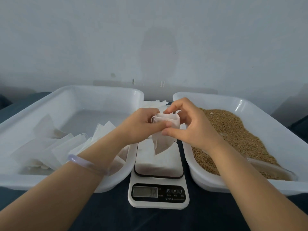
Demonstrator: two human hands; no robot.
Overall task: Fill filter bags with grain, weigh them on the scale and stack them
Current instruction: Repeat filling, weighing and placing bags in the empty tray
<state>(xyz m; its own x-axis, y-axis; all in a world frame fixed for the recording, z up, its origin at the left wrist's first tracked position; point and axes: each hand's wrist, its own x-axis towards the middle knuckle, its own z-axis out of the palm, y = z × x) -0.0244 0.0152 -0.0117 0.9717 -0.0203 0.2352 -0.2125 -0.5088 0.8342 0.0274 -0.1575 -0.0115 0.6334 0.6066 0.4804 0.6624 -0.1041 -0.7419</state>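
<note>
A white filter bag (164,140) hangs above the scale (158,174), its mouth spread wide at the top. My left hand (141,124) pinches the bag's left edge between thumb and fingers. My right hand (188,124) pinches the right edge, thumb in front and fingertips at the rim. Brown grain (233,137) fills the white tray (270,114) on the right. Several filled filter bags (55,147) lie in the white tray (83,92) on the left. Whether the held bag contains grain cannot be seen.
A pile of empty filter bags (155,104) lies behind the scale between the two trays. A clear scoop (273,167) rests in the grain at the near right. The scale's display (145,191) faces me. A dark cloth (208,217) covers the table; a wall stands close behind.
</note>
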